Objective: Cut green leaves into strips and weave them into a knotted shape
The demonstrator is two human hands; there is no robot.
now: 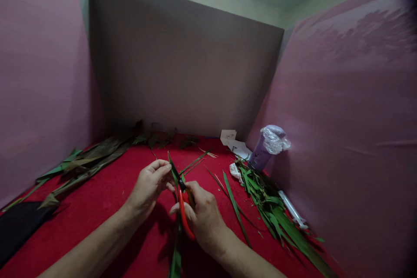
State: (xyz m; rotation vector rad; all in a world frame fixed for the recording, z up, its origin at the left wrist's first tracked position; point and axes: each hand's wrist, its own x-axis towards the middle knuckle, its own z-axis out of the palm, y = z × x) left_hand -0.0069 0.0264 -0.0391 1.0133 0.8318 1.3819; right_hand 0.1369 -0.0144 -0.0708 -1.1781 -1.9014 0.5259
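Your right hand [204,210] grips red-handled scissors [184,217]. Your left hand [150,184] pinches a green leaf strip [176,254] beside them. More leaves [272,204] lie heaped on the red surface [97,193]

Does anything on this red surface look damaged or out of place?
Yes. At left, the brown leaves look withered, unlike the green leaves at right. A syringe-like tube beside the green leaves also seems odd there.

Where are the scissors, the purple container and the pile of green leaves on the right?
Scissors [181,202]: head view, on the red handle.
Purple container [259,155]: head view, on its purple side.
Pile of green leaves [280,219]: head view, on leaves near its middle.
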